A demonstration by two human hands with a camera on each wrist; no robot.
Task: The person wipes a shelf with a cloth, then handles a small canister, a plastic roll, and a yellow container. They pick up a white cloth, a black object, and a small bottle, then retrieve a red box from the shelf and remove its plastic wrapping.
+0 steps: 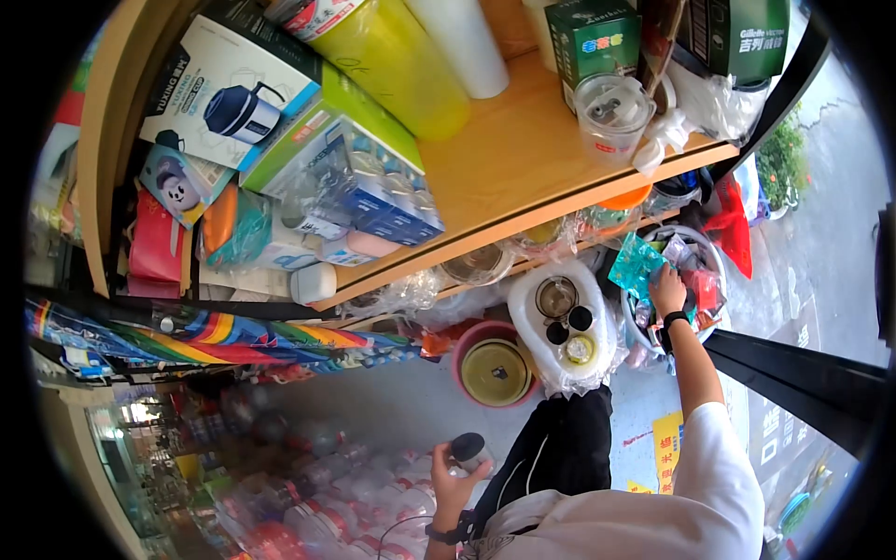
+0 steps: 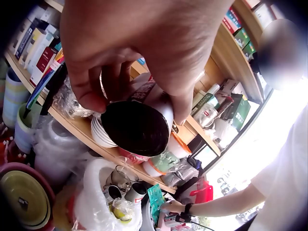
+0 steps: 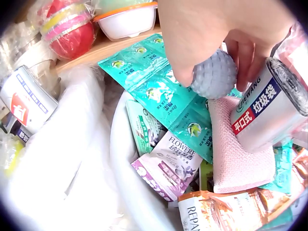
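Observation:
In the head view my left hand (image 1: pixel 453 485) holds a small roll (image 1: pixel 469 448) with a dark round end. The left wrist view shows that hand (image 2: pixel 144 38) gripping the roll (image 2: pixel 134 129) by its pale, red-printed wrapper. My right hand (image 1: pixel 666 291) is inside a white basket (image 1: pixel 720 271) full of packets. Up close, the right hand (image 3: pixel 221 33) pinches a grey-blue knobbly ball (image 3: pixel 215 77). Around the ball lie teal sachets (image 3: pixel 159 96), a pink textured sponge (image 3: pixel 238 159) and a wrapped roll (image 3: pixel 264 110) with a red and blue label.
Beside the basket stands a plastic-lined white container (image 1: pixel 523 322) holding rolls and a glass cup. Left of it is a pink basin (image 1: pixel 459 359) with a yellow-green one inside. A wooden shelf (image 1: pixel 523 159) with boxes and cups runs above. Many plastic-wrapped items (image 1: pixel 327 495) lie at lower left.

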